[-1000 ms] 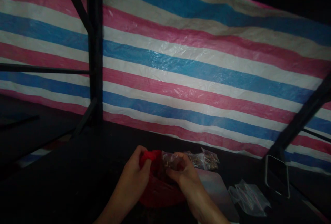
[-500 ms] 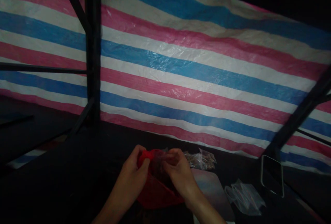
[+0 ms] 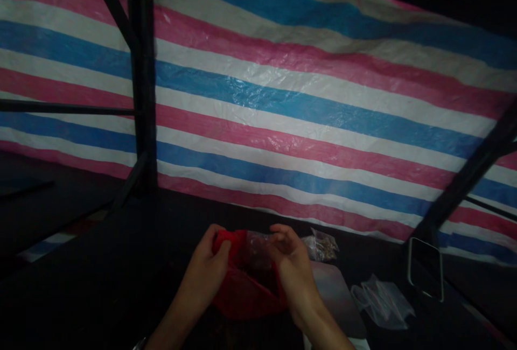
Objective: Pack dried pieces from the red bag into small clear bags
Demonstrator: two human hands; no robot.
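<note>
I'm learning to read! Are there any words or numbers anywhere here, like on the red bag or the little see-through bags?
No words or numbers can be read anywhere.
Red bag: no print shows.
Clear bag between the hands: no print shows.
Clear bags on the table: too dim to tell.
Striped tarp: stripes only.
Phone: screen dark.

Both forearms reach in from bottom, hands close together at centre. Left hand (image 3: pixel 212 264) fingers curled, thumb pinched shut. Right hand (image 3: pixel 294 266) fingers bent, thumb pressed against fingertips, wrist angled inward.
</note>
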